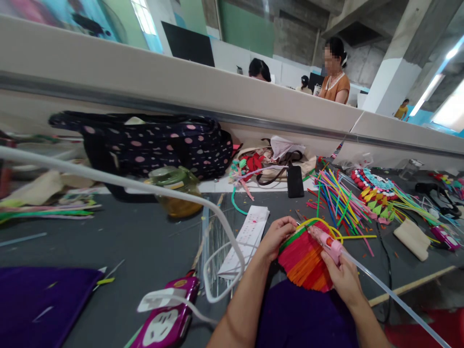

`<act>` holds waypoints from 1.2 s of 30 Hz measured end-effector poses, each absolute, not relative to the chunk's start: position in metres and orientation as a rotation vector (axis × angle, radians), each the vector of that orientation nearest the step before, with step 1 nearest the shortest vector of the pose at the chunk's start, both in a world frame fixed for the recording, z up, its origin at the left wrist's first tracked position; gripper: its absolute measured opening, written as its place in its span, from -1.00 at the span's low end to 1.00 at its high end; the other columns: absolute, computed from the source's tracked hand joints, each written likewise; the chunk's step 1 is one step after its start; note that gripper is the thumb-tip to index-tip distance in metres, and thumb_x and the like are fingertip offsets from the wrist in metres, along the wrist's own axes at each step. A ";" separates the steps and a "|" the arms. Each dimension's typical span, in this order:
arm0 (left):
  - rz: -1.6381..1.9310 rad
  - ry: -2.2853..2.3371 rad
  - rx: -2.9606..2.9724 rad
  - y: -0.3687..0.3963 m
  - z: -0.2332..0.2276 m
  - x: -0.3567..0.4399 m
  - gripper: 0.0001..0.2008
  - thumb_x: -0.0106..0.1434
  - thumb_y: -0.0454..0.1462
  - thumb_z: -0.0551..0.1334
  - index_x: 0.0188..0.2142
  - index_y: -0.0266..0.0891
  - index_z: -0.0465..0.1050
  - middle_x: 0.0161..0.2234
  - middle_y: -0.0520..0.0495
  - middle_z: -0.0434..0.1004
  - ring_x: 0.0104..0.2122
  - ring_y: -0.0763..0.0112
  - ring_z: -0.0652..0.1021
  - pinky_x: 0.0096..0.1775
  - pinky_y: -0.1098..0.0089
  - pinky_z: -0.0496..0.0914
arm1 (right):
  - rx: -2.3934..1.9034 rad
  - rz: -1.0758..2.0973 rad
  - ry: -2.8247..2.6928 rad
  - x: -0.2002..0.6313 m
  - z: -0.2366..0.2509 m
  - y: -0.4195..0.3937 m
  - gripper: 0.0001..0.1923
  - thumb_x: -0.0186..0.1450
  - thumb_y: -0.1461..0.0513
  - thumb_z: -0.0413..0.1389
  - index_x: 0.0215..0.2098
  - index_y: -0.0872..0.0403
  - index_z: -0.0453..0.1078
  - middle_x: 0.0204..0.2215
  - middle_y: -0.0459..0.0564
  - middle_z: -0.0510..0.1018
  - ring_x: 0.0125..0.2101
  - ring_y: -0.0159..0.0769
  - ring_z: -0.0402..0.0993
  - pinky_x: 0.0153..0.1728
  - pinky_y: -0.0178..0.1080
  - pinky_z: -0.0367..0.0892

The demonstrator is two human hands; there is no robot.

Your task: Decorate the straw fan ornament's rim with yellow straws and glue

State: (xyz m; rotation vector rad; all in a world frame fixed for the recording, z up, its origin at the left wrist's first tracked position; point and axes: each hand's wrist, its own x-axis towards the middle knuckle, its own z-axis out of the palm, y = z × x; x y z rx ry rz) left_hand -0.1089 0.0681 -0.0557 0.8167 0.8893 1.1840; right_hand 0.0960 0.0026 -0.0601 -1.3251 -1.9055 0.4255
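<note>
Gluing a fan-shaped piece of coloured straws

The straw fan (304, 261), banded green, red and orange, lies at the near edge of the dark surface (145, 241), with a yellow strip arched loose over its top, seemingly not yet fixed. The left hand (277, 237) pinches the fan's upper left edge; the right hand (342, 278) is closed round a pink glue gun (326, 241), nozzle at the rim. Loose straws (337, 198) lie beyond.
</note>
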 end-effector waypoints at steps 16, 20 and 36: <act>1.181 0.911 0.814 0.069 -0.056 -0.109 -0.90 -0.12 -0.32 0.26 -0.55 -0.28 0.36 -0.68 0.15 0.30 -0.71 0.66 0.20 -0.62 0.57 -0.03 | -1.310 0.410 -1.887 0.098 -0.060 0.004 -0.58 0.37 0.11 -0.01 0.15 0.04 0.34 0.04 0.06 0.50 0.06 -0.08 0.41 0.10 -0.05 0.31; 1.175 0.903 0.809 0.069 -0.057 -0.109 -0.89 -0.12 -0.33 0.27 -0.55 -0.28 0.35 -0.67 0.15 0.31 -0.71 0.66 0.21 -0.62 0.58 -0.02 | -1.298 0.480 -1.873 0.098 -0.061 0.004 -0.56 0.38 0.10 -0.03 0.18 0.04 0.30 0.10 0.05 0.45 0.12 -0.10 0.34 0.15 -0.05 0.24; 1.177 0.908 0.813 0.066 -0.052 -0.108 -0.90 -0.13 -0.33 0.26 -0.56 -0.27 0.35 -0.70 0.17 0.28 -0.71 0.65 0.20 -0.63 0.58 -0.02 | -1.287 0.552 -1.817 0.097 -0.063 0.005 -0.55 0.39 0.09 -0.04 0.19 0.01 0.28 0.13 0.03 0.42 0.15 -0.11 0.30 0.18 -0.03 0.18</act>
